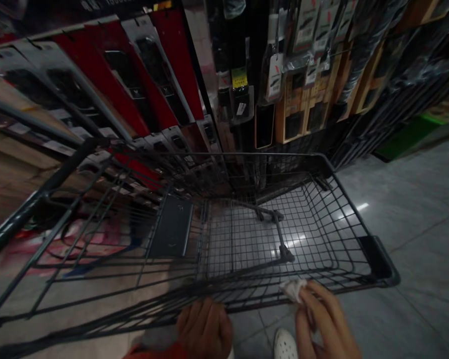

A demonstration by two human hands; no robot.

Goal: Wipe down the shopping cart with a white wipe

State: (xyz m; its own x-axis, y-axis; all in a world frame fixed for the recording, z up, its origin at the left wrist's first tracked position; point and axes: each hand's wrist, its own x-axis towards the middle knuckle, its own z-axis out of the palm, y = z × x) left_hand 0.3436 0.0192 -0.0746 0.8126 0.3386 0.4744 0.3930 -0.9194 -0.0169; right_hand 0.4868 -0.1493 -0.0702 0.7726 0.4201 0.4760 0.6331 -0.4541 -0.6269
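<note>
A dark wire shopping cart (359, 214) stretches across the view in front of me. My left hand (205, 326), below an orange-red sleeve, is closed at the cart's near top rim, its fingers curled over the edge. Farther right, my right hand (327, 319) pinches a crumpled white tissue-like piece (295, 289) between thumb and fingers, close to the same rim. A dark flat panel (171, 227) sits at the cart's child-seat end. The wire basket's floor shows through its mesh.
Display racks stand behind the cart, with packaged knives (157, 65) on red backing and wooden-framed goods (294, 112) hanging in rows. A green box edge (411, 134) lies at right. Grey tiled floor (422, 209) runs alongside. A white perforated shoe (284, 344) shows below.
</note>
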